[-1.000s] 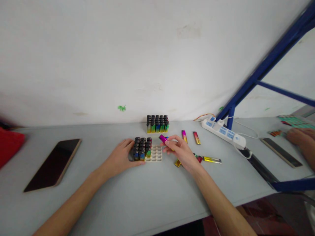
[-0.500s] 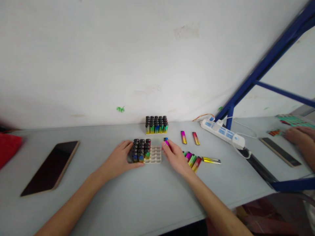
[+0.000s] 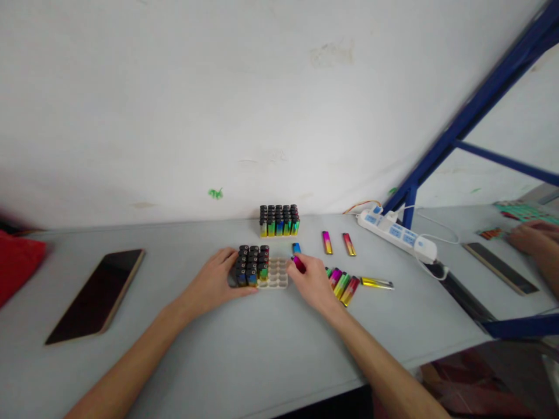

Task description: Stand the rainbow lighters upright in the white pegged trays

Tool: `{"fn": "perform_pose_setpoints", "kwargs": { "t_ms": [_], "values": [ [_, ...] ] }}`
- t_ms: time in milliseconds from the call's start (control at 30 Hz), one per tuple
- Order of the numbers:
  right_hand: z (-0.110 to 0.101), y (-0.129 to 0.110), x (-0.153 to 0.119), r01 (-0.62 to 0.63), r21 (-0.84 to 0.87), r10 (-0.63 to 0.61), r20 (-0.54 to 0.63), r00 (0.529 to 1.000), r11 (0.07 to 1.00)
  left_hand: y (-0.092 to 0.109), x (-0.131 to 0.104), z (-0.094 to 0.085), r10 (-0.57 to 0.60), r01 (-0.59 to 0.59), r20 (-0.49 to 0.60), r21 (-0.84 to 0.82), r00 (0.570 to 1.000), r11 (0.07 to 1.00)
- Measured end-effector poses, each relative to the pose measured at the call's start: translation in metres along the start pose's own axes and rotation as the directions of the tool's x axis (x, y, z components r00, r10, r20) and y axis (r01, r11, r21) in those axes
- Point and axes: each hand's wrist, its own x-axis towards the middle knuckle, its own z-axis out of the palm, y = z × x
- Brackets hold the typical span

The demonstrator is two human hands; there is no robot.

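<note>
My left hand (image 3: 216,276) is wrapped round the left side of a pale lighter tray (image 3: 278,274). Black-topped lighters (image 3: 250,263) stand upright in the tray's left part, and bare round pockets show on its right. Just right of the tray, my right hand (image 3: 312,282) pinches a magenta lighter (image 3: 299,264), most of it hidden by the fingers. A blue lighter (image 3: 296,248) lies right behind those fingers. Beside the right wrist several lighters (image 3: 343,285) in pink, green and red lie in a row.
A block of upright lighters (image 3: 279,221) stands near the wall. Farther right lie a pink lighter (image 3: 327,242), a red lighter (image 3: 349,244) and a yellow one (image 3: 377,283). A power strip (image 3: 397,235) borders a blue frame (image 3: 437,157). A dark tablet (image 3: 96,297) lies left; another person's hand (image 3: 533,235) is far right.
The magenta lighter in my right hand has shifted slightly and shows more between the fingers. More of the blue lighter behind is uncovered. My left hand keeps its hold on the tray.
</note>
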Motion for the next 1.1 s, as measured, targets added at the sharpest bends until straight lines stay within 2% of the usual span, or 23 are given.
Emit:
{"fn": "perform_pose_setpoints", "kwargs": {
  "t_ms": [133,233,333,433,533,700,833,967,1033,1100],
  "values": [
    [-0.001,0.003,0.001,0.056,0.026,-0.056,-0.013,0.998,0.998,0.002,0.0,-0.001,0.041,-0.041,-0.019,-0.019,0.999,0.999],
    [-0.002,0.005,0.0,0.172,0.049,-0.173,-0.001,0.985,0.984,0.004,0.001,-0.001,0.061,-0.062,-0.025,-0.039,0.998,0.997],
    [-0.004,0.006,-0.001,0.332,0.023,-0.332,0.0,0.943,0.943,0.005,0.0,-0.001,0.05,-0.051,-0.021,-0.03,0.999,0.998],
    [-0.004,0.007,-0.003,0.436,0.005,-0.435,0.091,0.896,0.9,0.005,0.0,0.0,0.029,-0.029,-0.013,-0.014,0.999,0.999],
    [-0.001,0.009,-0.005,0.443,0.02,-0.438,0.203,0.876,0.896,0.004,-0.001,0.002,0.014,-0.014,-0.011,-0.014,1.0,1.0],
    [0.006,0.013,-0.008,0.431,-0.013,-0.417,0.226,0.88,0.902,0.003,-0.002,0.005,0.012,-0.013,-0.02,-0.037,1.0,0.999],
    [0.01,0.012,-0.011,0.503,-0.175,-0.45,0.269,0.852,0.847,0.002,-0.004,0.005,0.016,-0.017,-0.029,-0.042,0.999,0.999],
    [0.019,0.006,-0.011,0.531,-0.354,-0.449,0.291,0.845,0.77,-0.001,-0.004,0.006,0.034,-0.036,-0.044,-0.044,0.998,0.998],
    [0.021,0.002,-0.01,0.535,-0.389,-0.45,0.294,0.843,0.75,-0.002,-0.004,0.007,0.049,-0.052,-0.059,-0.045,0.997,0.998],
    [0.019,0.001,-0.009,0.542,-0.354,-0.46,0.293,0.838,0.762,-0.003,-0.004,0.008,0.052,-0.055,-0.074,-0.041,0.996,0.998]
  ]
}}
